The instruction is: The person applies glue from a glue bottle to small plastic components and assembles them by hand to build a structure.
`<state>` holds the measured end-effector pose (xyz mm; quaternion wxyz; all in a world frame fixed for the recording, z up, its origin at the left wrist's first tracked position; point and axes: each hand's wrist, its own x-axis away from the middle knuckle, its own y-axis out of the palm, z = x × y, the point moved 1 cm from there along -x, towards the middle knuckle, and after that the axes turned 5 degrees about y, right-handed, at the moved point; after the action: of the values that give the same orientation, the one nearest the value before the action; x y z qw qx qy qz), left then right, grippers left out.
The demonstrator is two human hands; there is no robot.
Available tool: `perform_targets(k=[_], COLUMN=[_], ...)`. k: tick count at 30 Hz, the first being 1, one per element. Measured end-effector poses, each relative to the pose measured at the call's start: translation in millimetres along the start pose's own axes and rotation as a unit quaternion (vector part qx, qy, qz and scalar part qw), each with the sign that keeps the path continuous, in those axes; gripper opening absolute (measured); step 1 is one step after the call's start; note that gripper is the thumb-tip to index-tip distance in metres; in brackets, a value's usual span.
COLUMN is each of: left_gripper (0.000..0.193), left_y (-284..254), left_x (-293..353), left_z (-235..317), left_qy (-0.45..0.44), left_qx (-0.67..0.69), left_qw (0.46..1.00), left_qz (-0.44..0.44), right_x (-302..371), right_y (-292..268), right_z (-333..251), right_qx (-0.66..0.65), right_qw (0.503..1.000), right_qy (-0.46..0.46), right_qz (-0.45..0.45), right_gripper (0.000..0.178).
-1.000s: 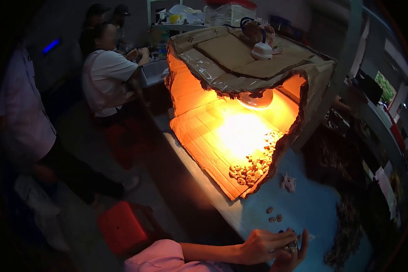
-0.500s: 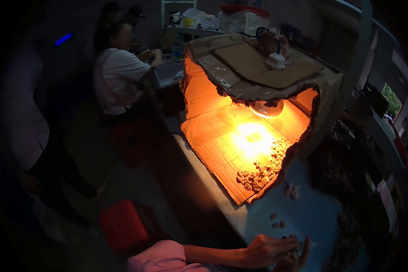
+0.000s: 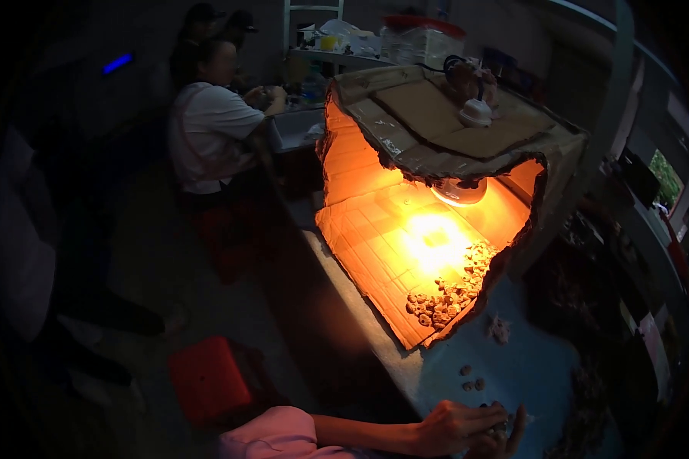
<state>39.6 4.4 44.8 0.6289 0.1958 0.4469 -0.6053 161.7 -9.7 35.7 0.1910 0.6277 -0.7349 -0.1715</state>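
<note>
At the lower edge, my left hand point(image 3: 453, 427) reaches in from a pink sleeve with its fingers bent together. My right hand point(image 3: 516, 436) meets it, one finger raised and the rest mostly hidden. Between the fingertips is a small dark thing, too small and dim to name. Just beyond my hands, a few small round brown pieces point(image 3: 479, 384) lie on the blue tabletop point(image 3: 520, 371). Many similar-looking pieces point(image 3: 436, 307) are heaped at the front right of an open cardboard box point(image 3: 360, 252), lit by a glowing heat lamp point(image 3: 461, 191).
A pale crumpled scrap point(image 3: 499, 330) lies beside the box. A red stool point(image 3: 210, 381) stands on the floor at left. A person in a white shirt point(image 3: 210, 138) works at a far bench, with others behind. Someone stands at far left. Shelving point(image 3: 352, 57) holds tubs at the back.
The whole view has shifted slightly, so the box and bench sit a little further right and lower. The person at far left has changed stance. My hands stay together, nearly unchanged.
</note>
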Motion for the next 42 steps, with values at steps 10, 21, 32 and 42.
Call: perform_targets(k=[10,21,32,42], left_gripper=[0.034,0.037,0.038,0.037], left_y=[0.8,6.2,3.6,2.1], left_x=[-0.8,7.4,8.6,6.0], left_z=[-0.7,-3.1,-4.5,-6.0], left_qy=[-0.001,0.004,0.006,0.012], left_qx=[0.004,-0.005,-0.007,0.005], left_qw=[1.000,1.000,1.000,0.999], left_qz=[-0.003,0.020,0.016,0.036], right_x=[-2.9,-7.3,-5.9,-16.5], right_y=[-3.9,-15.0,-2.4,-20.3], right_z=[2.7,15.3,6.9,19.7], right_qx=[0.035,0.209,0.042,0.216], right_qw=[0.999,0.957,0.995,0.948], right_qy=[-0.029,-0.196,-0.077,-0.225], right_qz=[-0.028,-0.044,-0.040,-0.068], right_gripper=[0.056,0.041,0.056,0.035])
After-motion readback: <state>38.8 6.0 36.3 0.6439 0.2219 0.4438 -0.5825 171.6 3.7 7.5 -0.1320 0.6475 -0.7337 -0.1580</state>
